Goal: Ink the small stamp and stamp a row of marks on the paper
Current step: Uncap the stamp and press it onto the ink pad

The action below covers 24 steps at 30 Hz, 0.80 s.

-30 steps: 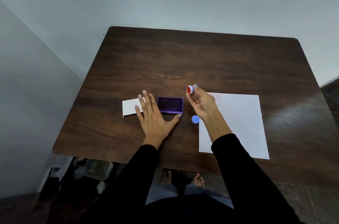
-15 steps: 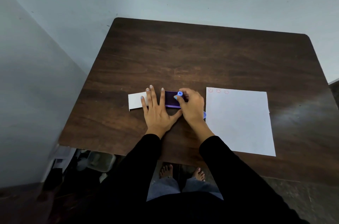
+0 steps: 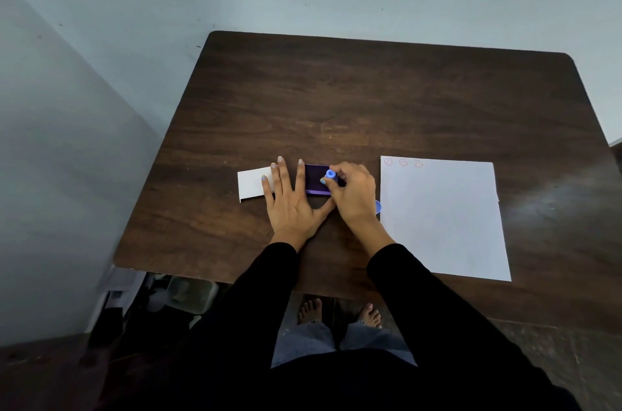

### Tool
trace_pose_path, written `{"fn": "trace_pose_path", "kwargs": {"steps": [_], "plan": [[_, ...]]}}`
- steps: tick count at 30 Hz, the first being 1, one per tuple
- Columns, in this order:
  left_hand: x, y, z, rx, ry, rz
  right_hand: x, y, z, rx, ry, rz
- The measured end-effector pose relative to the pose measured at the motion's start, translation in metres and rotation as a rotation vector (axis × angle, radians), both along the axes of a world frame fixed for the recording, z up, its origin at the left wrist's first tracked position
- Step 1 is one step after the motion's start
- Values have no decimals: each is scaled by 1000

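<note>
right hand (image 3: 353, 195): fingers pinched round the stamp (image 3: 331, 174), pressing it on the pad (image 3: 315, 179).
left hand (image 3: 291, 200): flat and spread, pinning the pad and a card (image 3: 250, 182) to the desk (image 3: 370, 100).
paper (image 3: 444, 218): just right of the hands, three marks (image 3: 403, 162) along its top edge.
risk: tilted stamp inks unevenly; unpinned paper may slip and smear; blue cap (image 3: 378, 207) at paper's edge may get knocked.

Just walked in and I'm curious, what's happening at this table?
A person is inking a small stamp: the right hand presses it onto the purple ink pad, while the left hand lies flat beside the pad. The white paper to the right carries three red smiley marks along its top edge.
</note>
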<state>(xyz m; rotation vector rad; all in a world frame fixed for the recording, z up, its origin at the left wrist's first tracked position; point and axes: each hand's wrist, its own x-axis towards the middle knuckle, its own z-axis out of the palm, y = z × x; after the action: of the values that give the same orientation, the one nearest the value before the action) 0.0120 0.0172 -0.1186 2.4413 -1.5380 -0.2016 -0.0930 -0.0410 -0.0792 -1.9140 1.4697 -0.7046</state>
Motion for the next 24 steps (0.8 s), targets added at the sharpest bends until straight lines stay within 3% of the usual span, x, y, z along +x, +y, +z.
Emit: {"fn": "trace_pose_path", "kwargs": {"steps": [24], "plan": [[-1,0,0,15,-30,0,4,-3,-4,-58,81,-11]]}}
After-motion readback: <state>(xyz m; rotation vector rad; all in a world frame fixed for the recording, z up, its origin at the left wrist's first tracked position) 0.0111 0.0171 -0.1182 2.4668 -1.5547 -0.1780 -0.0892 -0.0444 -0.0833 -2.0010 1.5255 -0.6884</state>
